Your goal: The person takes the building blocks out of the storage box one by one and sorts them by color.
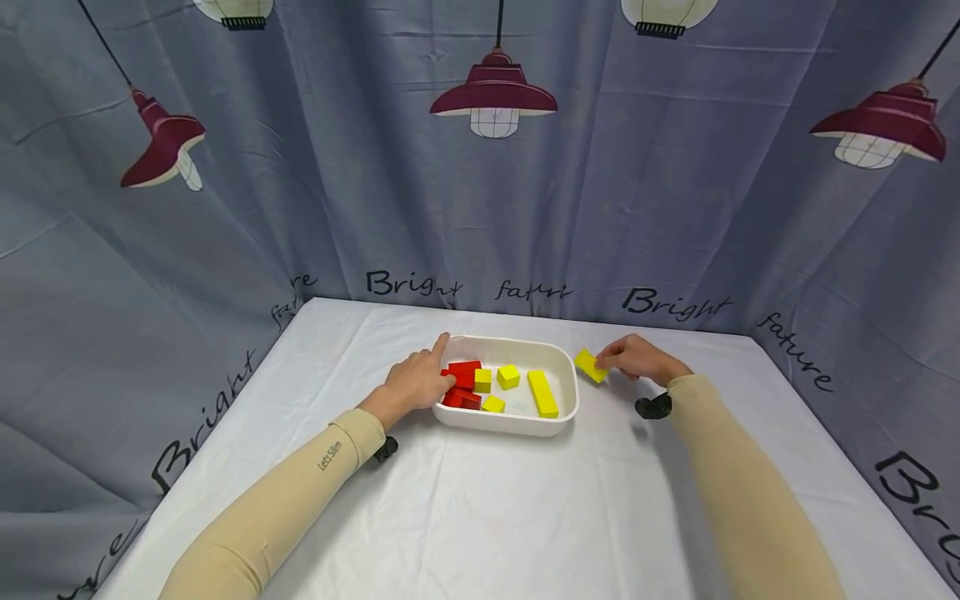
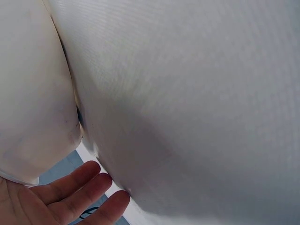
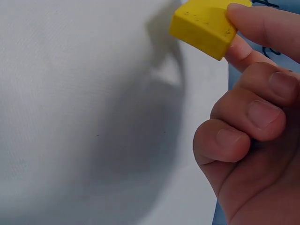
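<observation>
A white plastic tub (image 1: 506,423) sits on the cloth, holding red blocks (image 1: 467,375) at its left end and several yellow blocks (image 1: 542,393). My left hand (image 1: 416,379) rests at the tub's left side, thumb over the rim and index finger stretched along it. Three other fingers (image 2: 75,185) extend loosely outside the tub wall in the left wrist view. Right of the tub, my right hand (image 1: 637,358) pinches a flat yellow block (image 3: 201,26) between thumb and index finger, above the cloth. Its remaining fingers are curled in.
A white cloth (image 1: 517,517) covers the table. Behind it hangs a grey-blue curtain (image 1: 360,192) printed with lamps and lettering. Black wrist cameras (image 1: 654,407) sit under both sleeves.
</observation>
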A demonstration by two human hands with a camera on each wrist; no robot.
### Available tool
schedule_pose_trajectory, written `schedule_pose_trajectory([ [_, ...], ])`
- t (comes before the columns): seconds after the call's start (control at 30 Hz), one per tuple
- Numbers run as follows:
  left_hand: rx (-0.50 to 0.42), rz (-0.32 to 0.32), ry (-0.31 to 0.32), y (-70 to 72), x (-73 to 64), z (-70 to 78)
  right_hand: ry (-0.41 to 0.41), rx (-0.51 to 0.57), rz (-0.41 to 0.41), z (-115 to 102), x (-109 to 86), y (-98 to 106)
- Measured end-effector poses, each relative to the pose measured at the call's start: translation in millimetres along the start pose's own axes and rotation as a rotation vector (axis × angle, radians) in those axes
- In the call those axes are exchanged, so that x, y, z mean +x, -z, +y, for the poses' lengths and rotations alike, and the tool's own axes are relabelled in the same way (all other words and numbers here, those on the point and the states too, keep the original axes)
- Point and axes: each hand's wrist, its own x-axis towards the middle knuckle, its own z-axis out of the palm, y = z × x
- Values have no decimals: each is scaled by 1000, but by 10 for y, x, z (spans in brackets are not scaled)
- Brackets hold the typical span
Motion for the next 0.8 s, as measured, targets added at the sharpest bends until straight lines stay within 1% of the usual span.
schedule_pose_trajectory([
  [0.13, -3, 3, 0, 1, -3, -3, -4, -30, -13, 26, 56, -37],
  [0.4, -15, 0, 4, 5, -8, 4, 17, -79, 6, 48, 89, -60],
  [0.53, -11, 5, 9, 3, -11, 3, 19, -140, 54, 42, 109, -73],
  [0.67, -6, 2, 15, 5, -15, 2, -4, -198, 104, 35, 128, -105],
  [0.77, -8, -3, 17, 9, -17, 8, -23, -211, 127, 34, 125, -125],
  [0.8, -10, -3, 16, 12, -17, 9, -18, -216, 131, 34, 121, -127],
])
